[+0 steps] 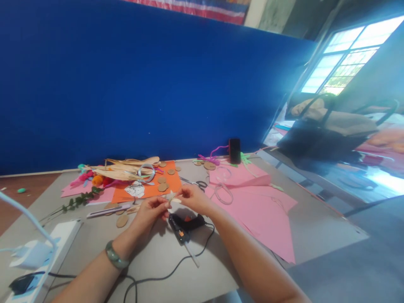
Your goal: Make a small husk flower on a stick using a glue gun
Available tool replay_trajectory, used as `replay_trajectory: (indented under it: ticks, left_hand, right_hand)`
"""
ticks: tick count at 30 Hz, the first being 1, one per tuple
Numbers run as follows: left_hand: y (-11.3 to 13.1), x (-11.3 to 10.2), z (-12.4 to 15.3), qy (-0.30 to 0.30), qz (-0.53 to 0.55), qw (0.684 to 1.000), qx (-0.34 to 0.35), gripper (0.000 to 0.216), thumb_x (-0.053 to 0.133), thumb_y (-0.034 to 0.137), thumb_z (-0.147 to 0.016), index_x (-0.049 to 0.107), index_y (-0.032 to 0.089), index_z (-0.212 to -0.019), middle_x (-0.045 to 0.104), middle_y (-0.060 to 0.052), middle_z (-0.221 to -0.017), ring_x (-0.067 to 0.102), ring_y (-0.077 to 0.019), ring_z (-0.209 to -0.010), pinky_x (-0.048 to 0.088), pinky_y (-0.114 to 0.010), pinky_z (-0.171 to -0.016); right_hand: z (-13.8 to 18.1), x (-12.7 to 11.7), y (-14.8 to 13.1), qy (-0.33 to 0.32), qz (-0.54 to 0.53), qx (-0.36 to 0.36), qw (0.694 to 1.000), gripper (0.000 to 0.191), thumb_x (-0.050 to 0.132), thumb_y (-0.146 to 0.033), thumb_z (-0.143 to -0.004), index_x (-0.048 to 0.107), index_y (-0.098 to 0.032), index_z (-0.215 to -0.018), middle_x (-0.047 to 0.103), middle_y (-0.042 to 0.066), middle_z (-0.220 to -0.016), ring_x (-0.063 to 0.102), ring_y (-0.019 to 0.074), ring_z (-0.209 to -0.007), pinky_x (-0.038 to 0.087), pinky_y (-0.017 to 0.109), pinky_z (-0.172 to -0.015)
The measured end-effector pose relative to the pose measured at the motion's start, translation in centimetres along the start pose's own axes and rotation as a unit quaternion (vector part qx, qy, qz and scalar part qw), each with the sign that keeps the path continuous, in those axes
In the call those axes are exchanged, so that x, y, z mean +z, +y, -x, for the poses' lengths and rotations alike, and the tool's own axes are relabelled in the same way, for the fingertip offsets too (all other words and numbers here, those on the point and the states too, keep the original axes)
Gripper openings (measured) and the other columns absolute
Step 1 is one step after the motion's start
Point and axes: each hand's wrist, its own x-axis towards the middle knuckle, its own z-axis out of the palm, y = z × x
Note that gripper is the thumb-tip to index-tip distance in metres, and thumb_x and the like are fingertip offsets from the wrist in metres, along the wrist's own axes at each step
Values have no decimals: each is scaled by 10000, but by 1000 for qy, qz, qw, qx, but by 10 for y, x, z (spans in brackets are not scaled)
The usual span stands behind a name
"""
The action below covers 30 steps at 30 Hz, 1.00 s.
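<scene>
Both hands are at work over the middle of the table [221, 261], close together with the fingers bent. The left hand [153, 209] pinches a small pale piece [173, 199] between thumb and fingertips, and the right hand [192, 198] grips it from the other side. The piece sits between them, above the tabletop; its exact shape is too small for me to make out. A bracelet [116, 255] circles the left wrist.

Just below the fingers lies a black glue gun [180, 230], a whitish stick [192, 254] poking from its back end and its cord [164, 277] curling over the table. To the left of the left hand I see a cutter [109, 210], with wood slices [122, 221] beside it.

Beyond the hands, more slices rest on orange paper [173, 168], near a heap of dry husks [123, 171] and a roll of tape [146, 173]. Scissors [201, 184] lie between the orange sheet and the pink paper [268, 219], which spreads over the right side. A phone [234, 150] stands upright at the far edge, before the blue panel [158, 84]. Near the left corner is a white power strip [67, 240] with plugs in it.
</scene>
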Motion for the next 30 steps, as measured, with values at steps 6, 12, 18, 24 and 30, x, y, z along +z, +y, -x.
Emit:
replay_trajectory:
  ticks: [6,12,18,24,30]
  left_hand:
    - [-1,-2,2,-11,-11,1000,0,210,757,322,-728,656,142,-768,677,-20,-702,491,-43,-416,372,-155,-374]
    - [-1,-2,0,-9,-20,1000,-3,243,732,356,-751,632,135,-759,685,-32,-722,438,-26,-394,324,-148,-363]
    - [6,0,1,-18,-32,999,-18,282,721,404,-747,622,140,-752,666,-18,-709,390,-21,-375,244,-153,-344]
    - [13,4,6,-34,-28,999,-15,290,736,407,-728,632,137,-739,645,-9,-643,347,-22,-379,207,-164,-368]
    - [9,1,4,-40,-35,998,-16,280,738,397,-723,640,137,-748,670,-30,-658,365,-28,-388,223,-174,-380]
  right_hand:
    - [1,-1,-6,3,-32,0,999,154,669,-289,-716,648,-138,-694,542,-36,-566,438,79,-518,334,204,-505]
    - [0,1,-7,51,-84,23,995,132,663,-264,-690,592,-155,-667,551,-42,-538,490,80,-458,364,206,-473]
    - [0,4,-7,-11,-191,41,981,166,709,-233,-635,579,-164,-712,600,-47,-548,482,67,-393,344,194,-416]
    - [1,13,-9,-42,-244,66,967,143,695,-225,-660,682,-135,-771,585,-39,-538,425,49,-420,300,191,-432]
    - [1,19,-7,-25,-202,66,977,177,711,-328,-715,677,-158,-752,567,-35,-525,413,63,-428,302,194,-428]
